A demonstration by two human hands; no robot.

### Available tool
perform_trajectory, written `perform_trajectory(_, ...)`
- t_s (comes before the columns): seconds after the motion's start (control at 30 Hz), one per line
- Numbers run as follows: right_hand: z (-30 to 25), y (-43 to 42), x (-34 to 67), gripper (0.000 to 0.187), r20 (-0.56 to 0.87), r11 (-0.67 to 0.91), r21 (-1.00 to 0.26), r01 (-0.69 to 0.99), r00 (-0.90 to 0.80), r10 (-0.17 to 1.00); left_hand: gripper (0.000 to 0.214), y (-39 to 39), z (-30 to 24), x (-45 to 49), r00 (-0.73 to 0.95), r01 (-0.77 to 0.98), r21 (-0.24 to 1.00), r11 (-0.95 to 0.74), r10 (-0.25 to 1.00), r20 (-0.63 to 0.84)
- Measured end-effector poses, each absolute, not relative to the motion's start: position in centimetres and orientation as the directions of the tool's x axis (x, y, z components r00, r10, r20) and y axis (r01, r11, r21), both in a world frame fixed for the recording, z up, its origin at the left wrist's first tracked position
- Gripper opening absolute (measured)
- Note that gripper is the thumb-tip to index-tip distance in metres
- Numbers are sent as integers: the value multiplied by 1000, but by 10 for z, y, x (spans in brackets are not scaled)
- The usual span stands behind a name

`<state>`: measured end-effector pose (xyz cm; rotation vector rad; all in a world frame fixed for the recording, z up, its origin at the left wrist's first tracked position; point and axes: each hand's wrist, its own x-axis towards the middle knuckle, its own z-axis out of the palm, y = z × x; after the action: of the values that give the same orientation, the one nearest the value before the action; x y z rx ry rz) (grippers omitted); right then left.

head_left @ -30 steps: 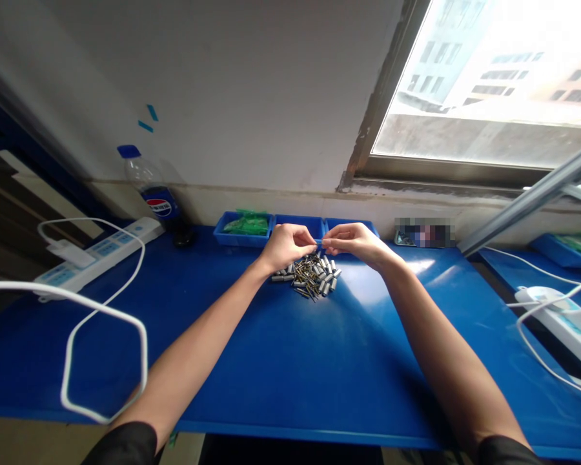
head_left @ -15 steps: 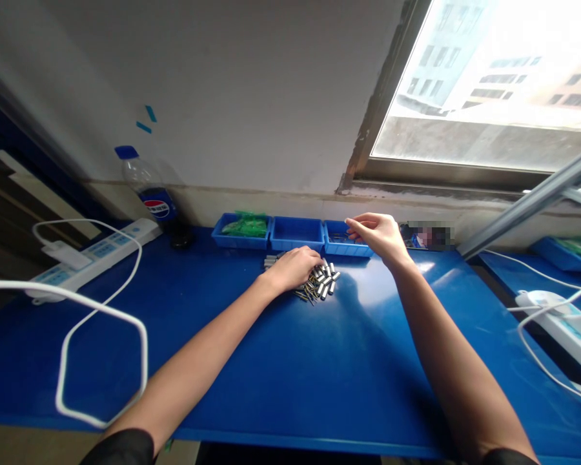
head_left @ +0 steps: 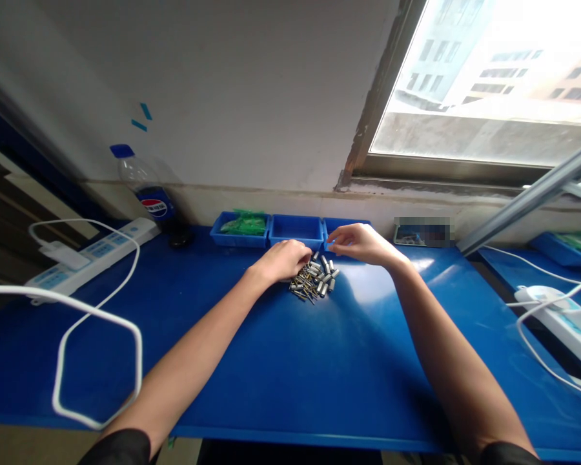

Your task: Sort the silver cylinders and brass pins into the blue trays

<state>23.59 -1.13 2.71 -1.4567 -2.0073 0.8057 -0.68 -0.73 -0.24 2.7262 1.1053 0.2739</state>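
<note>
Lying in a heap (head_left: 312,282) on the bench (head_left: 290,368), metal cylinders (head_left: 324,286) and slim pins (head_left: 304,284) are gathered, apparently for easy reach. The left hand (head_left: 285,258) is placed at the heap's edge, fingers curled; the right hand (head_left: 361,243) is held just beyond, fingers bent; whether either grips anything cannot be told. Three blue trays (head_left: 297,226) are lined up behind, seemingly as separate holders.

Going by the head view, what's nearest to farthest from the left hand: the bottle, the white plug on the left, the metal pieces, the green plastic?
From the left hand:
1. Metal pieces: right beside it.
2. Green plastic: beyond, slightly left, in the left blue bin.
3. Bottle: farther left.
4. White plug: farthest left.
</note>
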Motion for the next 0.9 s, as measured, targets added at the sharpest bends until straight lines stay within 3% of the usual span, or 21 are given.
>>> perform_trajectory(0.17,23,-19,217,15,-15,390,-616,685,-505,863,15,-4,-3,-11,708,654,304,-692,702,75)
perform_trajectory(0.3,9,-20,203,16,-16,450,-527,721,-538,843,17,0,-4,-16,702,633,389,-669,708,75)
perform_trajectory(0.5,8,-22,199,29,-6,450,-510,733,-527,850,20,4,-3,-20,700,579,482,-658,704,120)
perform_trajectory(0.6,18,-23,203,23,32,422,-570,705,-494,869,21,3,-1,-19,696,537,558,-633,706,131)
perform_trajectory(0.7,26,-21,209,14,58,328,-743,584,-431,900,21,0,4,-17,701,465,662,-588,701,130)
perform_trajectory(0.8,30,-19,217,24,60,227,-877,423,-371,927,20,-3,8,-14,697,410,717,-564,701,153)
perform_trajectory(0.9,32,-18,224,36,36,162,-920,357,-334,942,20,-5,12,-12,672,366,742,-561,711,206)
